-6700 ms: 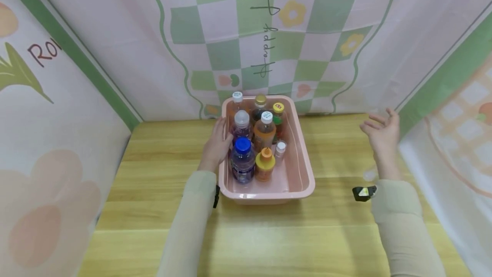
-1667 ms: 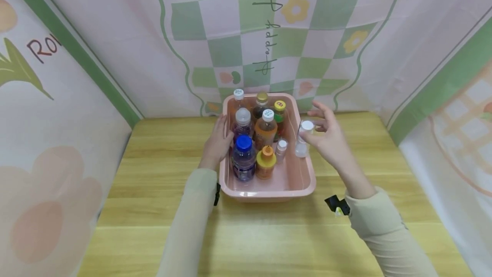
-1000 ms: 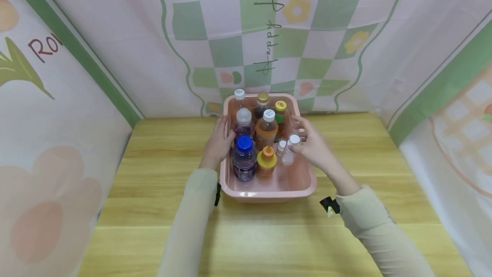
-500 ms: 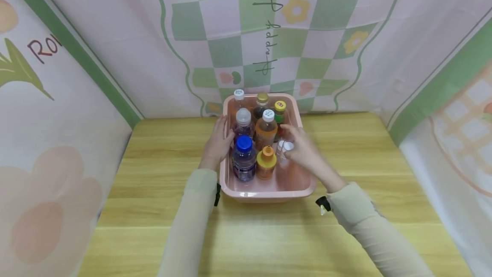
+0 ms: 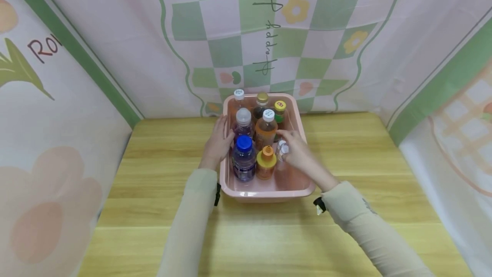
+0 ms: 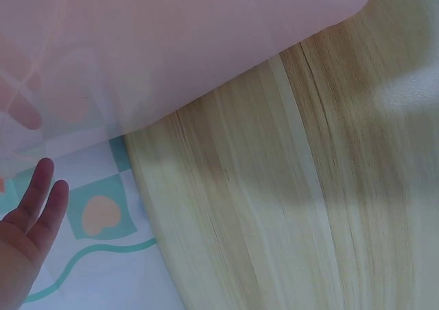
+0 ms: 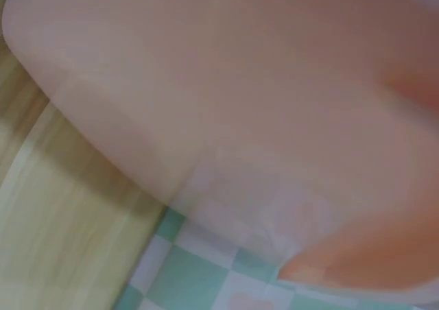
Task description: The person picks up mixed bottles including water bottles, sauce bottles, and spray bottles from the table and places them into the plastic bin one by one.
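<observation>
A pink plastic basin stands on the table with several bottles upright inside. My left hand grips its left rim, thumb over the inside and fingers outside; in the left wrist view two fingers extend beside the translucent wall. My right hand reaches into the basin's right side and holds a small clear bottle with a white cap, partly hidden by the fingers. Close behind it is another small white-capped bottle. An orange-tipped yellow squeeze bottle stands just left of them.
A blue-capped bottle, a clear-capped bottle, an orange drink bottle, a gold-capped bottle and a yellow-capped one crowd the basin. Behind the wooden table hangs a checked curtain.
My right hand has brought the small white-capped bottle from the right, over the rim and down into the basin, beside the other small bottle. The left hand has stayed on the rim.
</observation>
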The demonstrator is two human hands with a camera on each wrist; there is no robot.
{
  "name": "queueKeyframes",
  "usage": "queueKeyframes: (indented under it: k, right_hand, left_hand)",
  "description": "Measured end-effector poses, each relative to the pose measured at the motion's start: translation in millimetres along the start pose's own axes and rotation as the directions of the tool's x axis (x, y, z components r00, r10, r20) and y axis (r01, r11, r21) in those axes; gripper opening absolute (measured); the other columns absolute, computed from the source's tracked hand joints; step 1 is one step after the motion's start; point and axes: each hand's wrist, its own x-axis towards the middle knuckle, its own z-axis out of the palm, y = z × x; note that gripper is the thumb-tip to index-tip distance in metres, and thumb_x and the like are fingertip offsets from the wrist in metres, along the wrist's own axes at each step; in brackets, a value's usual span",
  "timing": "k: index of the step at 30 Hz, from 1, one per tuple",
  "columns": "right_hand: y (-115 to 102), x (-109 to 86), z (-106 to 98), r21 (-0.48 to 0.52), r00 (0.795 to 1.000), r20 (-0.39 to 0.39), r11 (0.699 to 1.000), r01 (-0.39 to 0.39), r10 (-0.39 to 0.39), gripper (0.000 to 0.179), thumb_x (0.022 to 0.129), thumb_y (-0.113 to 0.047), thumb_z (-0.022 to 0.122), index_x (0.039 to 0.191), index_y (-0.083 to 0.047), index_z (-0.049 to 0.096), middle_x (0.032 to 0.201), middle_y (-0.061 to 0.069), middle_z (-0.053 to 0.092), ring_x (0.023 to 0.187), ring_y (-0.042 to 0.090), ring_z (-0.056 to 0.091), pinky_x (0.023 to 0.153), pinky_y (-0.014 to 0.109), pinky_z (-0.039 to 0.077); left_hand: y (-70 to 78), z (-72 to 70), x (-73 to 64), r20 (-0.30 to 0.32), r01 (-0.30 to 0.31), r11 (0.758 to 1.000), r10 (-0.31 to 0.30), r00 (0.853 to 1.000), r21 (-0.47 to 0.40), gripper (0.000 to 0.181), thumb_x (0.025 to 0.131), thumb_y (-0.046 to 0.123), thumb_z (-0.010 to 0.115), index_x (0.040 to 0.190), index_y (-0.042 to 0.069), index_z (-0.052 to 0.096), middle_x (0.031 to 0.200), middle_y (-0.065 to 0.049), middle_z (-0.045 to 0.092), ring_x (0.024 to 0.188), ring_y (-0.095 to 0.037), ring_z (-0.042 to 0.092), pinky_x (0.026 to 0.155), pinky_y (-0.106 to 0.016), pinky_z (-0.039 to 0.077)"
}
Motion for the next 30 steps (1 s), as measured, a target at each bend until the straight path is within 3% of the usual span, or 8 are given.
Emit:
queueKeyframes:
  k: [6, 13, 21, 30]
  right_hand:
    - [-1.2, 0.9, 7.0, -0.054, 1.000, 0.003, 0.999, 0.001, 0.000, 0.079, 0.067, 0.013, 0.065, 0.141, 0.001, 0.039, 0.127, 0.033, 0.044, 0.106, 0.043, 0.055, 0.090, 0.052, 0.053]
    - [-1.1, 0.3, 15.5, -0.088, 0.998, -0.002, 0.994, -0.058, 0.058, 0.086, 0.065, 0.015, 0.063, 0.145, -0.001, 0.034, 0.131, 0.032, 0.041, 0.096, 0.041, 0.059, 0.078, 0.046, 0.057]
    - [0.9, 0.6, 24.6, -0.051, 0.992, -0.039, 0.992, -0.119, 0.117, 0.093, 0.063, 0.017, 0.060, 0.148, 0.000, 0.024, 0.132, 0.032, 0.041, 0.114, 0.044, 0.050, 0.094, 0.056, 0.049]
    - [5.4, 2.5, 28.0, -0.048, 0.990, -0.034, 0.989, -0.137, 0.135, 0.088, 0.066, 0.013, 0.062, 0.146, 0.003, 0.027, 0.134, 0.033, 0.041, 0.123, 0.045, 0.044, 0.108, 0.060, 0.036]
  left_hand:
    - [-0.1, -0.2, 0.0, 0.003, 0.008, 1.000, -0.008, 1.000, -0.013, 0.063, 0.097, 0.043, 0.036, 0.154, 0.030, 0.013, 0.163, 0.008, 0.004, 0.150, -0.024, 0.015, 0.119, -0.053, 0.023]
    - [0.3, -0.3, -0.6, 0.011, 0.009, 1.000, -0.008, 1.000, -0.016, 0.063, 0.097, 0.044, 0.035, 0.154, 0.030, 0.012, 0.163, 0.008, 0.003, 0.150, -0.024, 0.014, 0.119, -0.054, 0.022]
    - [1.4, -0.6, -1.6, 0.011, 0.008, 1.000, -0.008, 1.000, -0.012, 0.063, 0.097, 0.044, 0.034, 0.154, 0.029, 0.012, 0.163, 0.008, 0.003, 0.150, -0.024, 0.015, 0.119, -0.053, 0.022]
    - [1.4, -1.2, -1.3, 0.013, 0.010, 1.000, -0.010, 1.000, -0.012, 0.063, 0.097, 0.045, 0.034, 0.154, 0.029, 0.012, 0.163, 0.007, 0.003, 0.150, -0.024, 0.014, 0.119, -0.053, 0.022]
